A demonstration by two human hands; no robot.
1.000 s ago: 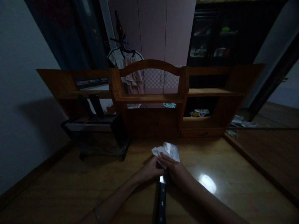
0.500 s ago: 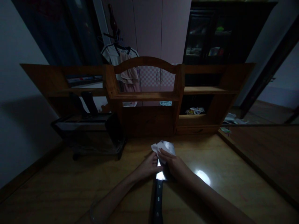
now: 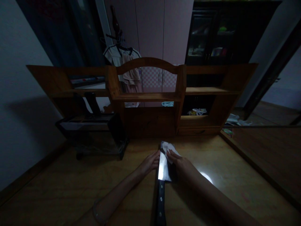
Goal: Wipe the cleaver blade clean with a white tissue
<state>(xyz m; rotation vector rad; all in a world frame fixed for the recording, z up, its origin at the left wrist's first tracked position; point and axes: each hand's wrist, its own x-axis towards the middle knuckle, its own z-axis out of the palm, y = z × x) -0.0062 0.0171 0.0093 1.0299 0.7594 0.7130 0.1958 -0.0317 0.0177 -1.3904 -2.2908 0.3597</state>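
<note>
Before a wooden shelf (image 3: 148,96) and right of a dark knife block (image 3: 94,135), a shiny, black-handled knife (image 3: 162,171) sits mid-table (image 3: 70,188), its blade partly covered by white tissue (image 3: 169,147) clasped in the right hand (image 3: 179,161), the left hand (image 3: 150,161) at its edge, whether gripping I cannot tell.

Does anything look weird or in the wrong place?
Maybe the big knife: it's at a wooden desk, with clothes hanging behind, so this looks more like a bedroom than a kitchen. A knife rack stands on the desk too. I can't see anything spilled or broken, but the picture is quite dark.
</note>
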